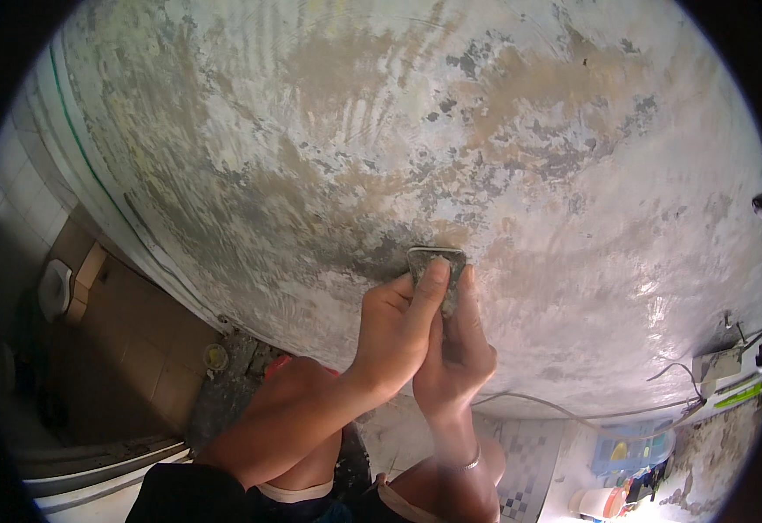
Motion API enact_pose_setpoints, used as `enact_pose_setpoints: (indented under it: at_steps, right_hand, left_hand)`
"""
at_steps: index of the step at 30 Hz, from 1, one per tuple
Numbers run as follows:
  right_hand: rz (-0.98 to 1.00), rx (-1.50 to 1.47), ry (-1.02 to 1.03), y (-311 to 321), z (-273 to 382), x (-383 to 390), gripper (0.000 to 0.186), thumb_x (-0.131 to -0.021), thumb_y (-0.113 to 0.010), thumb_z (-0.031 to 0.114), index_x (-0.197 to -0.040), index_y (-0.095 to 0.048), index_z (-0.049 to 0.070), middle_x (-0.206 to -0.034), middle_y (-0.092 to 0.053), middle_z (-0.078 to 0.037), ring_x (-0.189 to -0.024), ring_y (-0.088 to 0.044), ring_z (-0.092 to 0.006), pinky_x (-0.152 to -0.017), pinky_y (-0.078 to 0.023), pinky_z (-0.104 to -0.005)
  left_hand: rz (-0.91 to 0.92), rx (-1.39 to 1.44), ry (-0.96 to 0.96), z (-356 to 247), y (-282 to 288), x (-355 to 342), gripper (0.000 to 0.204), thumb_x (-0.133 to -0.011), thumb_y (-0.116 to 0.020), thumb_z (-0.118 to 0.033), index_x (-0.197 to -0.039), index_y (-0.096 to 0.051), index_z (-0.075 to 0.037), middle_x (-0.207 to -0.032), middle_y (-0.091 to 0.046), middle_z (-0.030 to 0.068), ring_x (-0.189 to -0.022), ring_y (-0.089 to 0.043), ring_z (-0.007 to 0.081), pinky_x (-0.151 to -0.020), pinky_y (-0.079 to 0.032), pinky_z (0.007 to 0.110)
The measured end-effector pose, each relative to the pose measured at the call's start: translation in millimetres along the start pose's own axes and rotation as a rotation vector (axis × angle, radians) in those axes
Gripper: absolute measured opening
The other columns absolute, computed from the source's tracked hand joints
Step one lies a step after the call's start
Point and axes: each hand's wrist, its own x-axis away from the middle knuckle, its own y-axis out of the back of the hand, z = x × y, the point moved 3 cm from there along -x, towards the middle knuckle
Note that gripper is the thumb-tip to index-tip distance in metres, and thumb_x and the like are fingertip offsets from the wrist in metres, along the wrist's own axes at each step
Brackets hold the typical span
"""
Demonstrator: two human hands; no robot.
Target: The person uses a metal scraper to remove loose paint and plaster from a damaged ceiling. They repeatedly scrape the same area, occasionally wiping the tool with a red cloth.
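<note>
Both my hands are closed around a scraper [433,255] with a flat, dirty grey blade and a pale upper edge. My left hand [396,327] has its thumb lying along the blade, while my right hand [458,353] grips it from the other side with a finger stretched up beside it. The blade's edge lies at the surface of a patchy wall [520,157]; whether it touches cannot be made out exactly. Brown bare patches, grey flakes and whitish smears cover that wall. My fingers hide the scraper's lower part.
A door frame [106,187] edges the wall at left, beyond it a brown tiled floor [128,322]. A small round container [215,357] sits by the doorway. At lower right are a cable [564,410], a blue plastic basket [632,449] and a white tub [597,503].
</note>
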Motion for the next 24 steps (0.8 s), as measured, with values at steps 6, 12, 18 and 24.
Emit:
enact_pose_setpoints:
  at_steps: [6, 12, 18, 24]
  right_hand:
    - [0.012, -0.035, 0.014, -2.3, 0.4, 1.3, 0.056, -0.091, -0.063, -0.008, -0.146, -0.051, -0.001, -0.082, -0.064, -0.012, -0.079, -0.054, -0.0043, -0.068, -0.046, -0.0215]
    - [0.066, -0.019, -0.070, 4.5, 2.9, 4.2, 0.055, -0.096, -0.060, -0.007, -0.149, -0.045, -0.005, -0.112, -0.073, -0.013, -0.099, -0.062, -0.0097, -0.085, -0.050, -0.0232]
    - [0.116, 0.001, -0.139, 7.6, 4.9, 2.8, 0.055, -0.096, -0.058, -0.007, -0.149, -0.044, -0.006, -0.117, -0.072, -0.014, -0.103, -0.064, -0.0120, -0.088, -0.050, -0.0249]
    - [-0.021, 0.012, 0.023, 5.2, 3.2, -0.7, 0.054, -0.091, -0.065, -0.008, -0.143, -0.055, -0.001, -0.071, -0.066, -0.011, -0.071, -0.053, -0.0027, -0.060, -0.046, -0.0215]
  left_hand:
    - [-0.027, 0.016, -0.011, 1.4, 1.5, -0.2, 0.042, -0.105, -0.060, -0.038, -0.079, -0.068, -0.006, -0.067, -0.054, -0.0092, -0.064, -0.040, -0.0005, -0.055, -0.032, 0.020]
    - [-0.022, -0.014, -0.019, 3.3, -3.5, 0.9, 0.043, -0.105, -0.059, -0.037, -0.077, -0.067, -0.006, -0.067, -0.054, -0.0096, -0.065, -0.040, -0.0007, -0.055, -0.031, 0.020]
    - [0.010, -0.007, -0.010, 0.7, -3.0, 1.2, 0.043, -0.106, -0.059, -0.037, -0.080, -0.069, -0.004, -0.070, -0.055, -0.0094, -0.066, -0.041, -0.0009, -0.056, -0.033, 0.020]
    - [0.028, -0.066, -0.092, -6.4, -6.0, 3.8, 0.041, -0.106, -0.058, -0.036, -0.085, -0.070, -0.003, -0.070, -0.056, -0.0093, -0.067, -0.043, -0.0002, -0.056, -0.035, 0.020]
